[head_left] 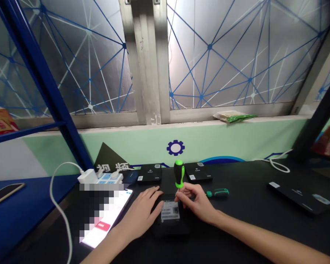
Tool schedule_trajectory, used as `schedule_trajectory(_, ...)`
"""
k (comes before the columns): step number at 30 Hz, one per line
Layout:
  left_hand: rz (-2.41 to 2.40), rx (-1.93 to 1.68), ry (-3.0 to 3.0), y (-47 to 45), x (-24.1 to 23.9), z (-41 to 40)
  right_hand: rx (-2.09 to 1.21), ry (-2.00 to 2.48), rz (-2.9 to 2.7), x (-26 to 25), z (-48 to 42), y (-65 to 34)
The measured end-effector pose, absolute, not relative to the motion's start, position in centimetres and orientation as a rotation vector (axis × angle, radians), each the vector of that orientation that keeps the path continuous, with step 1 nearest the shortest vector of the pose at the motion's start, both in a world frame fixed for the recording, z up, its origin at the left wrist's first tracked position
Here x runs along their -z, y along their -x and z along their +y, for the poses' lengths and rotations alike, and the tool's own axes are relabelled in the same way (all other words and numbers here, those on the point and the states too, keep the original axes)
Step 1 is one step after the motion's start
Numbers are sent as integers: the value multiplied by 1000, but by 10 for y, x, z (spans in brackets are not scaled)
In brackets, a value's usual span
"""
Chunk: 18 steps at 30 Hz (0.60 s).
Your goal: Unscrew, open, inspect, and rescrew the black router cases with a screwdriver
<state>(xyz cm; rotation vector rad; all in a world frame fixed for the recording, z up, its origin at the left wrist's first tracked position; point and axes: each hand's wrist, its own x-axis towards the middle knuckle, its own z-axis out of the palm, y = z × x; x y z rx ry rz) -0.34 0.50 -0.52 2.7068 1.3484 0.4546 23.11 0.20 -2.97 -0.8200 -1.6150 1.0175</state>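
Note:
A black box-shaped device [172, 228] with a white printed label lies on the dark table in front of me. My left hand [143, 205] rests at its left side, fingers stretched out and apart, fingertips by its edge. The fingers of my right hand [196, 201] are closed around the lower part of a screwdriver [179, 173] with a black and bright green handle. It stands nearly upright over the device's far right part; its tip is hidden by my fingers. Just right of that hand lies a second screwdriver [218, 193] with a green handle, partly covered by the hand.
Similar black devices lie at the back left [150, 173], back middle [199, 171] and right [299, 198]. A lit phone [107, 223], partly pixelated, lies left of my arm. Behind it are a power strip [110, 178] and white cable [62, 205]. Blue frame posts [48, 80] flank the left.

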Motion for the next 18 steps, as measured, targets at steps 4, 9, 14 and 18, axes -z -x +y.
schedule_trajectory(4, 1338, -465, -2721, 3, 4, 4, -967, 862, -1620, 32, 4, -232)
schedule_trajectory(9, 1351, -433, -2702, 2, 3, 4, -961, 867, -1603, 33, 4, -231)
schedule_trajectory(14, 1351, -455, -2693, 2, 2, 3, -986, 862, -1559, 30, 3, -230)
schedule_trajectory(18, 1356, -448, -2690, 2, 3, 3, -1020, 847, -1528, 29, 3, -231)
